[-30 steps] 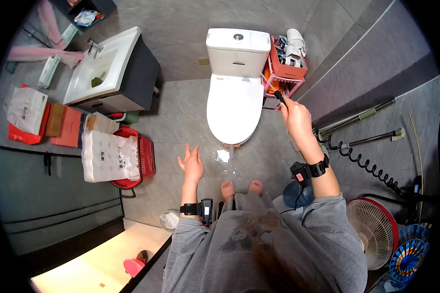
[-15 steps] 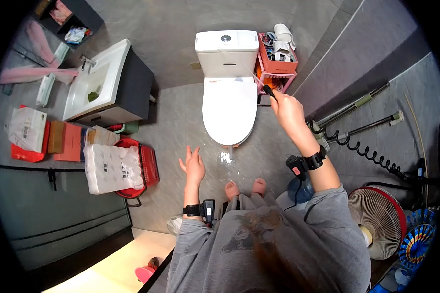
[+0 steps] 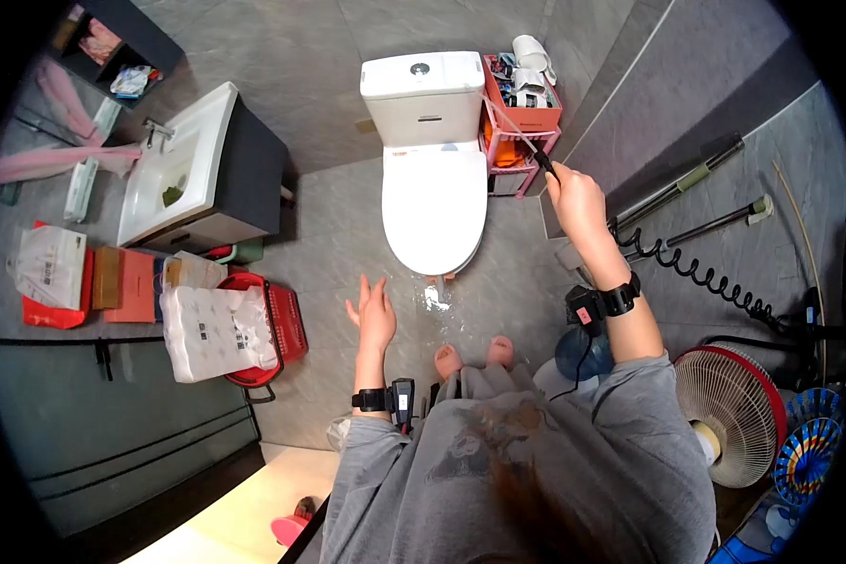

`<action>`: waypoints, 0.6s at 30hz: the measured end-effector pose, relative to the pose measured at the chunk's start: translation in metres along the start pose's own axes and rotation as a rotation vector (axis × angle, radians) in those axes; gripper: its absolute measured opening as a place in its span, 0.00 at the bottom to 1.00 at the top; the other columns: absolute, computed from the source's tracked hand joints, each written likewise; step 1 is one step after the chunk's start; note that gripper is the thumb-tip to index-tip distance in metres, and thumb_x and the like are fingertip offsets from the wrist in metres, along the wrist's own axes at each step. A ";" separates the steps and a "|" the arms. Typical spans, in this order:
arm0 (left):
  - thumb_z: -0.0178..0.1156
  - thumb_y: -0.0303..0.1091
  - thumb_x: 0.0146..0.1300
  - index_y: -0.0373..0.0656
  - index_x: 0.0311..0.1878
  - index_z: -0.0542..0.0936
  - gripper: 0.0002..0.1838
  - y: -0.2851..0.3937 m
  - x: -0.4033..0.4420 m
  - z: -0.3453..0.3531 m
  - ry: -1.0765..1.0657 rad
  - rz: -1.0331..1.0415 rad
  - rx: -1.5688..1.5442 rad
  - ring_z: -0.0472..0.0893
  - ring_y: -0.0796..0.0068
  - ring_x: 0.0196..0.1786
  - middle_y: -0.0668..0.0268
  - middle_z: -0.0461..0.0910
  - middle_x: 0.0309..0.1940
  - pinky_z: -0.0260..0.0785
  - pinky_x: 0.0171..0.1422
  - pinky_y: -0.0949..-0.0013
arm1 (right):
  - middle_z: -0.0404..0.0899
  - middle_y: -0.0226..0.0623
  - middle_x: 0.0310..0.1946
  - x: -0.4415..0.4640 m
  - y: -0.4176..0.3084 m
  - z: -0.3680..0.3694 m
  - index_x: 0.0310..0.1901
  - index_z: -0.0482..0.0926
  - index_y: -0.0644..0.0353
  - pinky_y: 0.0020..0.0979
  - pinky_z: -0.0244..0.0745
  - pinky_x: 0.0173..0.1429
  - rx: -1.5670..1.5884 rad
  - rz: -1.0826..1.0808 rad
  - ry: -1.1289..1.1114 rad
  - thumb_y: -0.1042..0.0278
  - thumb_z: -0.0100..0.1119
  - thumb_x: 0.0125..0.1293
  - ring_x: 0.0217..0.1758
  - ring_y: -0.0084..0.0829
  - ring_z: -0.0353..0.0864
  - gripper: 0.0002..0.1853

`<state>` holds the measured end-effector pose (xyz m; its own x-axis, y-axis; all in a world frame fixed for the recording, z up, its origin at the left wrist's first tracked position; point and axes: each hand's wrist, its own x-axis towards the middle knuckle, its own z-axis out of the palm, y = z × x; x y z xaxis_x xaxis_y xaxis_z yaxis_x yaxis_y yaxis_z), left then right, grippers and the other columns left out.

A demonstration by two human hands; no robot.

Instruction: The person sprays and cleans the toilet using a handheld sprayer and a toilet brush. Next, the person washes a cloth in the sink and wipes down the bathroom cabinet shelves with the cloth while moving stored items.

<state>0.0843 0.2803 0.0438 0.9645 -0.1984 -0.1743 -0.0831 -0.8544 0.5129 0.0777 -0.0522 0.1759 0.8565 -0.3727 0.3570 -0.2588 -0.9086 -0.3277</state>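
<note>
My right hand (image 3: 576, 202) is closed round the black handle of what looks like a sprayer (image 3: 543, 163). A thin pale streak, seemingly a water jet, runs from its tip up and left past the pink rack (image 3: 522, 141). The white toilet (image 3: 434, 207) stands ahead with its lid down, left of the sprayer. My left hand (image 3: 374, 320) hangs over the floor in front of the toilet, fingers spread, holding nothing. A black coiled hose (image 3: 696, 270) stretches right from near my right forearm; its join to the sprayer is hidden.
Wet, shiny floor (image 3: 434, 299) lies between the toilet and my pink slippers (image 3: 448, 359). On the left are a sink (image 3: 218, 122) and a red basket (image 3: 289, 324) with wrapped paper rolls. A fan (image 3: 733, 414) and a blue bucket-like container (image 3: 583, 355) stand at right.
My right hand has moved right and slightly down with the sprayer. The streak has shifted from the toilet tank towards the pink rack. My left hand stays nearly in place.
</note>
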 end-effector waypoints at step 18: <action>0.43 0.31 0.60 0.49 0.55 0.67 0.18 -0.001 -0.008 -0.001 -0.002 -0.017 0.015 0.54 0.63 0.65 0.53 0.52 0.62 0.27 0.66 0.50 | 0.75 0.46 0.20 -0.015 -0.022 0.030 0.27 0.74 0.61 0.42 0.71 0.30 0.036 -0.096 -0.205 0.64 0.51 0.55 0.25 0.46 0.75 0.09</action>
<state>0.0769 0.2830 0.0454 0.9653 -0.1849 -0.1846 -0.0705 -0.8647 0.4973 0.0843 -0.0208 0.1513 0.9501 -0.2357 0.2042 -0.1590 -0.9295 -0.3327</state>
